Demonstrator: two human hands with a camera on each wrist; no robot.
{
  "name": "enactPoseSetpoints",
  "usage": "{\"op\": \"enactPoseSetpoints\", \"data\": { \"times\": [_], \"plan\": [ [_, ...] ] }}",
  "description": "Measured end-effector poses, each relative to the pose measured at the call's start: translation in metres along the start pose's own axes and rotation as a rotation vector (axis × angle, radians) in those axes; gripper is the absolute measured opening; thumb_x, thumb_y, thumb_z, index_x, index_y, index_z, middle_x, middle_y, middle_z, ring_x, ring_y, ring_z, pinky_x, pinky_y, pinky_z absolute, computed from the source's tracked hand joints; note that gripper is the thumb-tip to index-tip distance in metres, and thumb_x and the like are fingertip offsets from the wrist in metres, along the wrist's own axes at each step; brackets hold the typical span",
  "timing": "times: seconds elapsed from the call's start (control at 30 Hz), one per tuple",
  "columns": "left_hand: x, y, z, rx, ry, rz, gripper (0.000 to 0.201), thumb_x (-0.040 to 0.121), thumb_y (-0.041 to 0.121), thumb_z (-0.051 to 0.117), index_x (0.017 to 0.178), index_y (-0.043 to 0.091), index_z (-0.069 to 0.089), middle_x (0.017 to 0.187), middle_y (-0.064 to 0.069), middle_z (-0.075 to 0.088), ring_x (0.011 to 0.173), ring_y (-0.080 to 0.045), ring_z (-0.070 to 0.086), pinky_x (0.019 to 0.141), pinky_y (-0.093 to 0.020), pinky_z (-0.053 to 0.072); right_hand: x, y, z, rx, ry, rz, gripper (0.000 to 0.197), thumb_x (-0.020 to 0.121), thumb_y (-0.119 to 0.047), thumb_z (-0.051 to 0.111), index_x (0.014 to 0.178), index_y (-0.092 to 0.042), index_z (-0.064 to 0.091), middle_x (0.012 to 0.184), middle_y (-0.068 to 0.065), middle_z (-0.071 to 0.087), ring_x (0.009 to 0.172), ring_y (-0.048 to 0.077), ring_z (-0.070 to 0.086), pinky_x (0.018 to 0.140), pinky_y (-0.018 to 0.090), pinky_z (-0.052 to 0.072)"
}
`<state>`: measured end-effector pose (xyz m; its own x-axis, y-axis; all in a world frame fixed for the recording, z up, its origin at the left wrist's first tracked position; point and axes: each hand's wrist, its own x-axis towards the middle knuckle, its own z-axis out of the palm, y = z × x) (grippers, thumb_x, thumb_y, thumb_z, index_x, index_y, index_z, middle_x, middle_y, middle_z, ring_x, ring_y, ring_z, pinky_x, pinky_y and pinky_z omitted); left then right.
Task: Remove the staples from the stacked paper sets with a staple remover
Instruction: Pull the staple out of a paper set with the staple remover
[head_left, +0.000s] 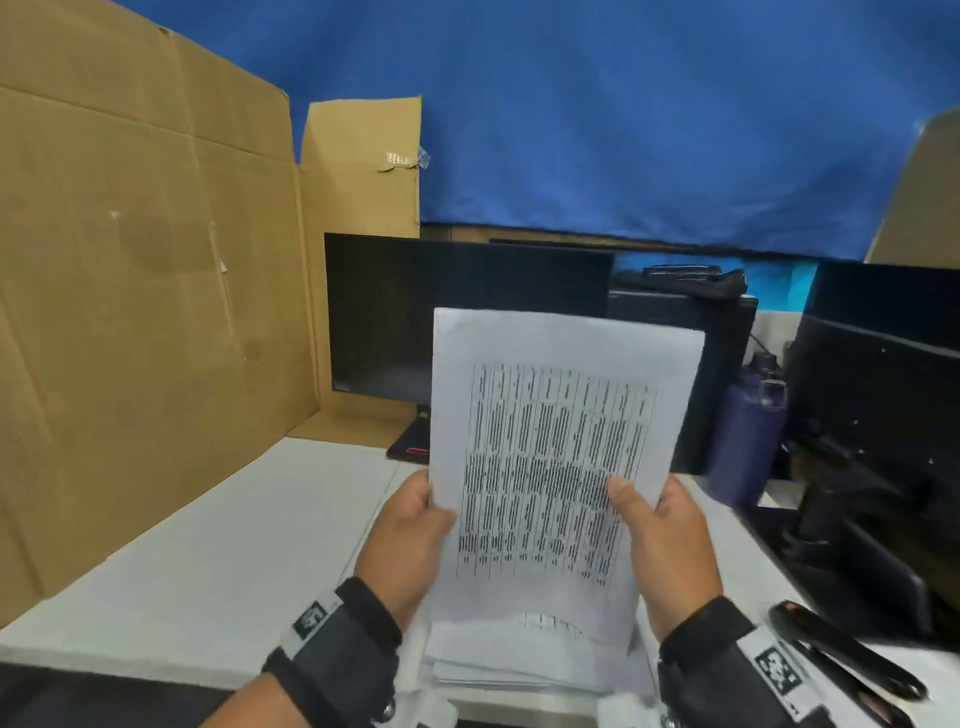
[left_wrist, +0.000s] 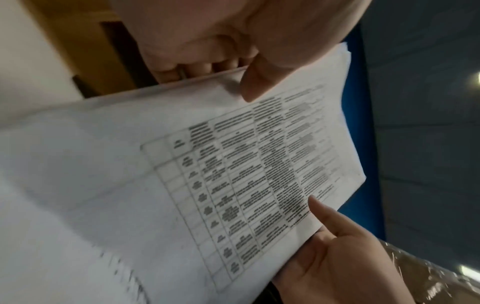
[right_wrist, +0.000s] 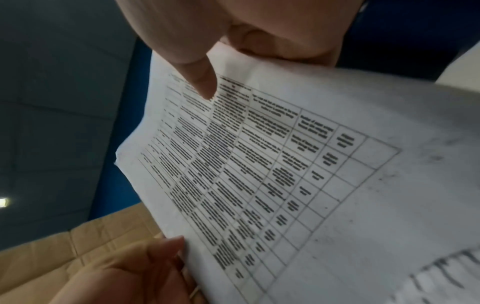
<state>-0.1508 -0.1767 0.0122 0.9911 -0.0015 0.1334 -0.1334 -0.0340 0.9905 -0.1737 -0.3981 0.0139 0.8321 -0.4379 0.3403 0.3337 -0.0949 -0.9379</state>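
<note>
I hold a printed paper set (head_left: 550, 447) upright above the desk, its table of text facing me. My left hand (head_left: 434, 506) grips its lower left edge, thumb on the front and fingers behind. On the lower right edge my right hand (head_left: 636, 501) grips the same way. The left wrist view shows the sheet (left_wrist: 233, 164) with my left thumb (left_wrist: 252, 90) on it; the right wrist view shows the page (right_wrist: 285, 164) under my right thumb (right_wrist: 202, 82). A stack of paper sets (head_left: 519, 660) lies on the desk below. A black staple remover (head_left: 841, 654) lies at the right. I see no staple.
A dark monitor (head_left: 415, 312) stands behind the sheet, with a purple bottle (head_left: 748, 436) and black equipment (head_left: 872, 415) to the right. A tall cardboard panel (head_left: 145, 312) walls off the left. The white desk top (head_left: 234, 545) stretches left of my hands.
</note>
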Motion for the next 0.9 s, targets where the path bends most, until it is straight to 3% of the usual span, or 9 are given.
{"op": "enactPoseSetpoints", "data": {
  "times": [0.07,0.2,0.27,0.37,0.5,0.67,0.77,0.83,0.9],
  "plan": [
    [-0.003,-0.014,0.002,-0.042,0.012,-0.061,0.047,0.093,-0.009,0.044,0.112,0.023,0.073,0.107,0.003,0.081,0.106,-0.023,0.074,0.100,-0.055,0.056,-0.006,0.009,0.001,0.020,0.005,0.025,0.016,0.097,-0.017,0.063,0.110,-0.023,0.069,0.106,-0.012,0.077,0.101,0.007,0.071,0.095,0.040,0.054],
    [-0.003,-0.027,0.006,-0.108,0.032,-0.057,0.038,0.093,-0.002,0.051,0.112,0.024,0.071,0.107,0.001,0.080,0.109,-0.027,0.072,0.101,-0.055,0.055,-0.005,0.006,0.001,0.045,0.036,-0.019,0.015,0.098,-0.013,0.061,0.106,-0.025,0.064,0.102,-0.009,0.076,0.096,0.008,0.071,0.085,0.033,0.053],
    [0.000,-0.025,0.004,-0.124,0.045,-0.035,0.039,0.095,-0.007,0.048,0.115,0.020,0.068,0.107,0.001,0.080,0.109,-0.026,0.071,0.100,-0.051,0.055,0.000,-0.003,0.001,0.066,0.046,-0.049,0.017,0.099,-0.010,0.057,0.109,-0.023,0.060,0.103,-0.007,0.074,0.094,0.003,0.070,0.080,0.026,0.050],
    [0.003,-0.018,0.002,-0.120,0.053,0.019,0.036,0.099,-0.005,0.045,0.114,0.020,0.066,0.106,0.003,0.080,0.101,-0.017,0.074,0.089,-0.037,0.056,0.008,-0.014,0.002,0.065,0.062,-0.094,0.017,0.102,-0.009,0.050,0.112,-0.020,0.058,0.104,-0.008,0.071,0.091,-0.001,0.067,0.079,0.022,0.047],
    [0.006,-0.019,0.003,-0.022,0.054,0.056,0.028,0.108,0.013,0.043,0.106,0.024,0.069,0.103,0.003,0.081,0.100,-0.023,0.074,0.095,-0.048,0.056,0.015,-0.016,0.004,0.020,0.036,-0.066,0.015,0.105,-0.016,0.045,0.104,-0.022,0.059,0.101,-0.012,0.070,0.091,0.000,0.066,0.070,0.015,0.045],
    [0.007,-0.026,0.003,-0.054,0.074,0.025,0.030,0.107,0.010,0.043,0.108,0.024,0.070,0.105,0.001,0.081,0.105,-0.027,0.072,0.102,-0.053,0.054,0.013,-0.014,0.007,-0.026,0.040,-0.082,0.013,0.106,-0.019,0.046,0.105,-0.019,0.059,0.103,-0.006,0.071,0.094,0.006,0.066,0.074,0.023,0.047],
    [0.007,-0.027,0.004,-0.107,0.048,-0.001,0.028,0.102,0.006,0.050,0.115,0.022,0.068,0.111,0.000,0.080,0.109,-0.026,0.073,0.106,-0.055,0.051,0.013,-0.012,0.006,-0.011,0.047,-0.080,0.016,0.106,-0.019,0.046,0.103,-0.021,0.062,0.102,-0.008,0.073,0.091,0.002,0.068,0.076,0.024,0.047],
    [0.006,-0.028,0.006,-0.105,0.001,-0.006,0.027,0.097,0.016,0.057,0.120,0.026,0.067,0.116,0.004,0.079,0.114,-0.023,0.072,0.109,-0.053,0.050,0.013,-0.012,0.005,-0.004,0.043,-0.071,0.017,0.106,-0.020,0.046,0.103,-0.021,0.063,0.101,-0.009,0.074,0.090,0.000,0.069,0.077,0.025,0.048],
    [0.005,-0.029,0.009,-0.036,-0.030,0.006,0.021,0.102,0.024,0.056,0.117,0.030,0.070,0.113,0.009,0.079,0.113,-0.018,0.071,0.108,-0.052,0.051,0.014,-0.011,0.005,-0.005,0.036,-0.066,0.017,0.106,-0.021,0.047,0.104,-0.021,0.064,0.101,-0.009,0.075,0.091,0.002,0.069,0.080,0.026,0.050]
  ]
}}
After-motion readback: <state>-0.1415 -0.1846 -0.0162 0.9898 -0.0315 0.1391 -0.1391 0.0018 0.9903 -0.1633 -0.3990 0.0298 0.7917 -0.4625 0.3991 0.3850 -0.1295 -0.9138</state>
